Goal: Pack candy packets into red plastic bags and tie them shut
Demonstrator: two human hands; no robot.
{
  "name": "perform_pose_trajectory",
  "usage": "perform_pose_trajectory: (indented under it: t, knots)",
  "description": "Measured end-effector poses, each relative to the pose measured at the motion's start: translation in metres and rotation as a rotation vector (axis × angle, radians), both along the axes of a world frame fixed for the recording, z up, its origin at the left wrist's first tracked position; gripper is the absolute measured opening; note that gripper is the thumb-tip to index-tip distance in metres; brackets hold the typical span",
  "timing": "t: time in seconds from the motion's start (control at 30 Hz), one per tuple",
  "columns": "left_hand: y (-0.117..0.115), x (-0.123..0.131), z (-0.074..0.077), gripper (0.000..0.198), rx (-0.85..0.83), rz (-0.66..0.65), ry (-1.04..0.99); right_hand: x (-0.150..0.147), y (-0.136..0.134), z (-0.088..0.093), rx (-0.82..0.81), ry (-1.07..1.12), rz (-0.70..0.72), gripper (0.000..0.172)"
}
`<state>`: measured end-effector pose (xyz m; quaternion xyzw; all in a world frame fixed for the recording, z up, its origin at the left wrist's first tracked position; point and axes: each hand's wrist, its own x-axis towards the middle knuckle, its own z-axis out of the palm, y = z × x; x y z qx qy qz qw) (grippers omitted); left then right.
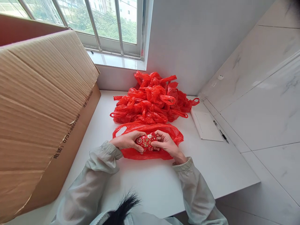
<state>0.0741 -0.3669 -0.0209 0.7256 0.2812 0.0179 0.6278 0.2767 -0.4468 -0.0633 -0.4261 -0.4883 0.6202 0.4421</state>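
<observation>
Between my two hands is a small red packet printed with gold characters and white flowers. My left hand grips its left end, thumb along the near edge. At its right end, my right hand pinches the packet with thumb and fingers. Both hands are over a red plastic bag that lies flat on the white table, its handle loop showing at the left. Whether anything is inside this bag I cannot tell.
Behind the flat bag, several knotted red plastic bags are heaped against the wall. A large cardboard box with an open flap stands at the left. A white notebook and a black pen lie at the right, by the tiled wall. A barred window is behind.
</observation>
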Motion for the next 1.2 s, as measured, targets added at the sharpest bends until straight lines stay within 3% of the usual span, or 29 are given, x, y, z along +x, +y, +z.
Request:
perform_pose_trajectory:
  t: [0.17,0.3,0.53,0.73,0.83,0.93,1.07,1.2]
  knots:
    - [0.001,-0.001,0.004,0.032,0.202,-0.087,0.108,0.003,-0.002,0.002,0.071,-0.137,0.088,0.031]
    - [-0.001,-0.001,0.009,0.03,0.235,-0.152,0.136,0.007,-0.004,0.006,0.103,-0.173,0.165,0.028]
    - [-0.004,0.007,0.006,0.035,0.241,-0.005,0.049,-0.001,-0.005,0.006,0.141,-0.284,0.01,0.026]
    - [-0.004,0.009,0.002,0.046,0.237,0.26,-0.088,-0.003,0.0,0.001,0.168,-0.095,-0.245,0.023]
    - [-0.01,0.011,0.005,0.027,0.108,0.335,-0.194,-0.002,0.001,0.001,0.161,-0.105,-0.22,0.026]
    - [-0.018,0.017,0.008,0.027,0.054,0.411,-0.269,-0.005,-0.001,0.002,0.126,-0.104,-0.131,0.033]
    - [-0.022,0.022,0.009,0.023,0.133,0.469,-0.322,-0.01,-0.002,0.0,0.08,-0.028,-0.105,0.031]
    - [-0.015,0.016,0.012,0.023,0.379,0.454,-0.132,-0.007,-0.001,-0.003,0.038,-0.013,-0.136,0.021]
